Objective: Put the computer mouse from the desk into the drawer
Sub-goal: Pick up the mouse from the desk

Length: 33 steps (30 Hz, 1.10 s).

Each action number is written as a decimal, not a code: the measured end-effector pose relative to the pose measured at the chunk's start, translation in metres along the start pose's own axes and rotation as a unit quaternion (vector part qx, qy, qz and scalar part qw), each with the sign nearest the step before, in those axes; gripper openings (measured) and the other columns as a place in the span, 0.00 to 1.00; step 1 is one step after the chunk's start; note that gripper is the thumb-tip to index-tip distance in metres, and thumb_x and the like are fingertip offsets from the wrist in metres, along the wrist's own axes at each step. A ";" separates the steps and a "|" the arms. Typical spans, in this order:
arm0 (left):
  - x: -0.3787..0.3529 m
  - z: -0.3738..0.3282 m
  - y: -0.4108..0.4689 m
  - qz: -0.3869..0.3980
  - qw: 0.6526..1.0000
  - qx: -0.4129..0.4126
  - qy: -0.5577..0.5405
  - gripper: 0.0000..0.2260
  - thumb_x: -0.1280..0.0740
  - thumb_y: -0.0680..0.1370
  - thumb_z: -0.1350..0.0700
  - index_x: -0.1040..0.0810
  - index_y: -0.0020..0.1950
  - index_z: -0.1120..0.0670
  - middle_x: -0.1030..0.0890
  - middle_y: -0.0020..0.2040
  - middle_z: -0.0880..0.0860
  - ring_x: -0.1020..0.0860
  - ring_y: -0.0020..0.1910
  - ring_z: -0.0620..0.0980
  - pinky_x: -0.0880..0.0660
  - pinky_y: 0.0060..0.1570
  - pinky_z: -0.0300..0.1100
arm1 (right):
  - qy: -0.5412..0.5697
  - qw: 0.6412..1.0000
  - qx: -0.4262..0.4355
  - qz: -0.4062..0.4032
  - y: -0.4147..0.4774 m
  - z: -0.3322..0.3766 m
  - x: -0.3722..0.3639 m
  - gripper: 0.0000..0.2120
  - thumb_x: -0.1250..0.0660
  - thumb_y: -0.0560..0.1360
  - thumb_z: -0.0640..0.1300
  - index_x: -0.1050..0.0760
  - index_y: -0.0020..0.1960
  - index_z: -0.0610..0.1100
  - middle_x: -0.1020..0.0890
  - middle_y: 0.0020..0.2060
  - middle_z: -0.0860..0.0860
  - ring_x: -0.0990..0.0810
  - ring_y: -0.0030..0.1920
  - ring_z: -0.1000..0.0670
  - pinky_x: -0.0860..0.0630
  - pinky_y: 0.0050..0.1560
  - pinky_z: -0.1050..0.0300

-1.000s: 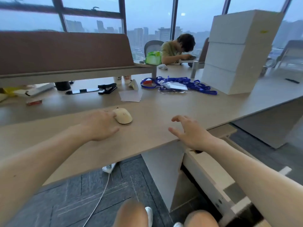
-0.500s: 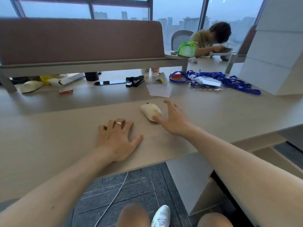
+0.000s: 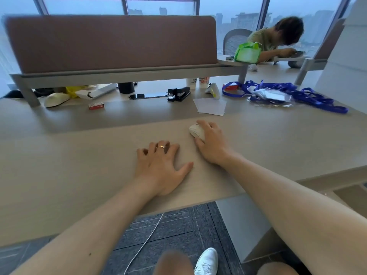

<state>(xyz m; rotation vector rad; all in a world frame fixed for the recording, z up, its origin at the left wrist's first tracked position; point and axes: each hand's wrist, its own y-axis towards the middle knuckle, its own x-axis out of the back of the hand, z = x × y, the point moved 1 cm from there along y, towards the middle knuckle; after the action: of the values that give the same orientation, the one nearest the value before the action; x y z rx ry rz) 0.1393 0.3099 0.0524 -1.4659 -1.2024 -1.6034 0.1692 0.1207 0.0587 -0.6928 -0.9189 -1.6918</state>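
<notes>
Floor and trailing cable nearest, then the left hand [image 3: 160,167] flat and spread on the bench [image 3: 79,165], gripping nothing. Just beyond, the right hand [image 3: 210,143] cups the cream mouse [image 3: 196,132], fingers wrapping it. Pickup step, I'd say; next comes a lift and carry down-right toward the drawer, out of sight. Mouse's long axis runs away from the person, angled slightly left.

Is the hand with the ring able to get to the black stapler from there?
Probably yes. The left hand lies flat on the desk, holding nothing, and only bare desktop shows between it and the black stapler, though it looks like a long stretch.
</notes>
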 end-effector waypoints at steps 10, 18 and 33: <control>0.013 -0.016 0.005 0.045 0.998 -0.037 -0.010 0.37 0.52 0.73 0.26 0.34 0.74 0.46 0.32 0.73 0.53 0.35 0.70 0.55 0.39 0.66 0.56 | -0.044 0.999 0.004 -0.024 -0.060 -0.054 0.071 0.25 0.35 0.78 0.45 0.31 0.75 0.49 0.29 0.71 0.43 0.27 0.67 0.39 0.33 0.67 0.50; 0.017 -0.165 0.004 0.078 0.969 -0.221 -0.081 0.36 0.44 0.68 0.26 0.27 0.68 0.47 0.25 0.66 0.52 0.28 0.65 0.55 0.30 0.63 0.55 | -0.066 0.987 -0.102 -0.104 -0.154 -0.151 0.175 0.24 0.34 0.79 0.47 0.31 0.75 0.48 0.26 0.68 0.44 0.24 0.63 0.42 0.32 0.61 0.52; -0.029 -0.342 -0.025 0.142 0.914 -0.356 -0.131 0.38 0.38 0.71 0.30 0.36 0.76 0.48 0.32 0.73 0.53 0.34 0.71 0.55 0.34 0.68 0.54 | -0.074 0.936 -0.301 -0.167 -0.301 -0.273 0.252 0.27 0.31 0.76 0.49 0.32 0.74 0.54 0.25 0.65 0.45 0.26 0.64 0.44 0.30 0.61 0.50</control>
<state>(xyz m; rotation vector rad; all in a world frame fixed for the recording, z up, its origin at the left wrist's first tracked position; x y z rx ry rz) -0.0112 0.0005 0.0344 -2.2485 -0.4805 -1.7572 -0.1945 -0.1896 0.0425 -1.1277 -0.6331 -2.2856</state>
